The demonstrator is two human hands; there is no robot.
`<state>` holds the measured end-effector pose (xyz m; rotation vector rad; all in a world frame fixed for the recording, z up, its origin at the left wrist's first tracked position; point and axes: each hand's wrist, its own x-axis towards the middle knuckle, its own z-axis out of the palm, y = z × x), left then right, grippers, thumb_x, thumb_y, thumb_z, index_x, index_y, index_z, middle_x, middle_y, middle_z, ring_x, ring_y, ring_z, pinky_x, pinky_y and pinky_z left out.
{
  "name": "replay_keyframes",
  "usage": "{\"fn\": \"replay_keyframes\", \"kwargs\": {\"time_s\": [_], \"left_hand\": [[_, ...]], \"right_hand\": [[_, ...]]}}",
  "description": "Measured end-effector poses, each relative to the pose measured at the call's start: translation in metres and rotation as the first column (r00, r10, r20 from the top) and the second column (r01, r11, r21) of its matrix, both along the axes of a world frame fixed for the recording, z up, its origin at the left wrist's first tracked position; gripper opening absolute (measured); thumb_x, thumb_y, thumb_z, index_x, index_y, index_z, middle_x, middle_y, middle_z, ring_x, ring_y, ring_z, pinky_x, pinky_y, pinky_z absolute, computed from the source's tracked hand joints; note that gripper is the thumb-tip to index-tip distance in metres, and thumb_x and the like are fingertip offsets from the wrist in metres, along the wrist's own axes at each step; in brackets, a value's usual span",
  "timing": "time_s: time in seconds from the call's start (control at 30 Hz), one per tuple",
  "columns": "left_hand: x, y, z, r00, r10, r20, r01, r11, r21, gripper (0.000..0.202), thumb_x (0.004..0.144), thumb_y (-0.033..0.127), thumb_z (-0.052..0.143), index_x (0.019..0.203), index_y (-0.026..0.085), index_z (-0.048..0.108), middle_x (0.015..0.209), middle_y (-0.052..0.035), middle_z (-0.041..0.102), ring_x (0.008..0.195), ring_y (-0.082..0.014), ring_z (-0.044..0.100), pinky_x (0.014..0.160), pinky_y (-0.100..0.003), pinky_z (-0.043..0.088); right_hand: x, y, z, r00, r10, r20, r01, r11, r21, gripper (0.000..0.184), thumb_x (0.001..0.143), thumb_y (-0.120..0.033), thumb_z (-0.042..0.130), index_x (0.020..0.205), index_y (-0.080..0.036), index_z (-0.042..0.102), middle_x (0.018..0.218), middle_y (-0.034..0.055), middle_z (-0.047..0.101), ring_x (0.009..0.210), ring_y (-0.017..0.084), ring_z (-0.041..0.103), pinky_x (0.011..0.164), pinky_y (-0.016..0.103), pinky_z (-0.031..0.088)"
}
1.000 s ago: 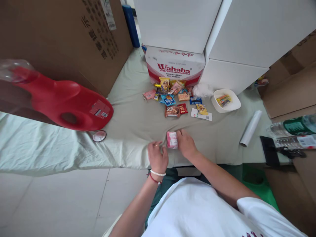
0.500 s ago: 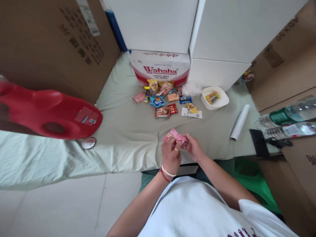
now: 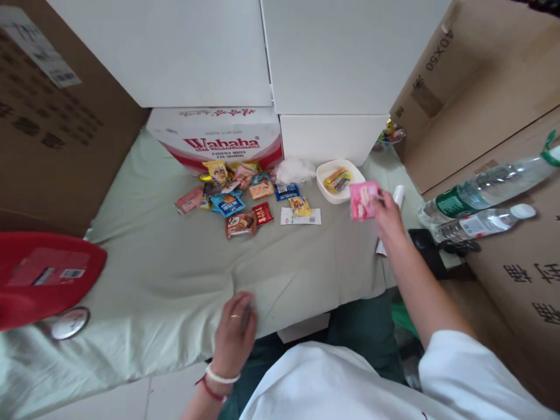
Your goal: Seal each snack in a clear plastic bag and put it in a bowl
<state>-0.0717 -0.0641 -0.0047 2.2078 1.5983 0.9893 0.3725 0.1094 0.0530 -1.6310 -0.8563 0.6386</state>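
In my right hand [image 3: 389, 217] a pink snack packet [image 3: 363, 201] is gripped by its right edge, just in front of the white bowl [image 3: 322, 189]. That bowl has yellow packets [image 3: 338, 180] in it. My left hand [image 3: 235, 333] is near the table's front edge, fingers curled; what is in them, if anything, I cannot make out. Several snack packets lie in a heap ahead of it: a brown one [image 3: 241, 225], a red one [image 3: 262, 213], a blue one [image 3: 228, 204]. A yellow packet [image 3: 300, 205] rests on a white one [image 3: 311, 217].
A Wahaba-style printed carton [image 3: 223, 137] stands behind the heap, below white cabinets [image 3: 210, 52]. Clear plastic film [image 3: 295, 170] lies beside the bowl. At right are a paper roll [image 3: 398, 197] and bottles [image 3: 485, 224]; at left a red jug [image 3: 48, 274] and round lid [image 3: 70, 324].
The hands were together on the pink packet and have parted. My right hand has carried it forward and right to the bowl; my left is off it. The view has turned right.
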Motion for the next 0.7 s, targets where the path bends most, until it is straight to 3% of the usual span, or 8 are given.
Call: {"fn": "replay_keyframes", "kwargs": {"time_s": [0.13,0.23,0.3,0.33,0.43,0.5,0.57,0.7], "left_hand": [[-0.057,0.008,-0.004,0.952,0.294,-0.08,-0.297,0.955,-0.019,0.027,0.097,0.035,0.055,0.118,0.022,0.065,0.109,-0.01,0.068,0.103,-0.027,0.067,0.093,-0.045,0.057],[-0.074,0.014,-0.01,0.91,0.401,-0.104,-0.406,0.913,-0.031,0.031,0.093,0.038,0.056,0.115,0.02,0.066,0.103,-0.0091,0.067,0.096,-0.0268,0.067,0.09,-0.045,0.057],[-0.075,0.017,-0.016,0.903,0.411,-0.126,-0.415,0.91,-0.009,0.03,0.093,0.037,0.055,0.113,0.019,0.067,0.103,-0.0103,0.068,0.098,-0.0281,0.066,0.091,-0.046,0.056],[-0.074,0.017,-0.02,0.904,0.403,-0.142,-0.405,0.914,0.011,0.028,0.093,0.036,0.055,0.111,0.019,0.067,0.104,-0.0112,0.068,0.1,-0.029,0.066,0.092,-0.047,0.056],[-0.068,0.018,-0.027,0.912,0.371,-0.176,-0.365,0.929,0.062,0.021,0.094,0.03,0.056,0.108,0.02,0.069,0.107,-0.0125,0.069,0.105,-0.0296,0.065,0.098,-0.048,0.053],[-0.065,0.018,-0.029,0.92,0.349,-0.18,-0.339,0.937,0.086,0.019,0.094,0.027,0.058,0.108,0.02,0.069,0.107,-0.0121,0.07,0.105,-0.0287,0.065,0.099,-0.048,0.053],[-0.064,0.018,-0.028,0.919,0.344,-0.191,-0.327,0.938,0.114,0.018,0.095,0.025,0.058,0.108,0.02,0.069,0.106,-0.0124,0.069,0.106,-0.0285,0.065,0.099,-0.047,0.053],[-0.064,0.019,-0.025,0.923,0.322,-0.21,-0.291,0.943,0.163,0.016,0.095,0.021,0.058,0.106,0.018,0.069,0.103,-0.0127,0.069,0.106,-0.0284,0.065,0.098,-0.045,0.053]], "right_hand": [[0.039,0.104,0.019,0.91,0.136,0.392,-0.124,0.991,-0.054,0.047,0.088,-0.046,0.066,0.126,-0.018,0.068,0.098,0.0071,0.075,0.084,0.021,0.065,0.082,0.037,0.054],[0.033,0.142,0.018,0.815,0.416,0.403,-0.377,0.909,-0.176,0.047,0.092,-0.036,0.064,0.134,-0.016,0.066,0.105,0.0074,0.076,0.089,0.02,0.066,0.085,0.036,0.054],[0.025,0.149,0.014,0.723,0.558,0.407,-0.464,0.829,-0.312,0.042,0.093,-0.03,0.063,0.132,-0.017,0.068,0.104,0.0072,0.077,0.09,0.02,0.066,0.087,0.036,0.054],[0.021,0.149,0.012,0.673,0.584,0.454,-0.441,0.809,-0.388,0.037,0.093,-0.027,0.063,0.127,-0.017,0.071,0.103,0.0074,0.077,0.091,0.021,0.065,0.089,0.037,0.053],[0.012,0.141,0.012,0.523,0.538,0.661,-0.223,0.835,-0.503,0.02,0.091,-0.024,0.066,0.105,-0.016,0.078,0.097,0.0118,0.075,0.099,0.026,0.063,0.095,0.04,0.049],[0.0,0.137,0.019,0.464,0.451,0.763,-0.11,0.884,-0.455,0.019,0.094,-0.026,0.063,0.098,-0.016,0.079,0.099,0.0153,0.073,0.105,0.03,0.06,0.094,0.04,0.047],[-0.021,0.137,0.03,0.453,0.372,0.81,-0.077,0.922,-0.381,0.024,0.098,-0.027,0.056,0.099,-0.016,0.077,0.103,0.0162,0.073,0.103,0.03,0.06,0.09,0.039,0.046],[-0.091,0.149,0.046,0.466,0.368,0.805,-0.238,0.928,-0.287,0.033,0.105,-0.035,0.046,0.108,-0.017,0.074,0.102,0.0127,0.074,0.095,0.026,0.062,0.085,0.035,0.043]]}}
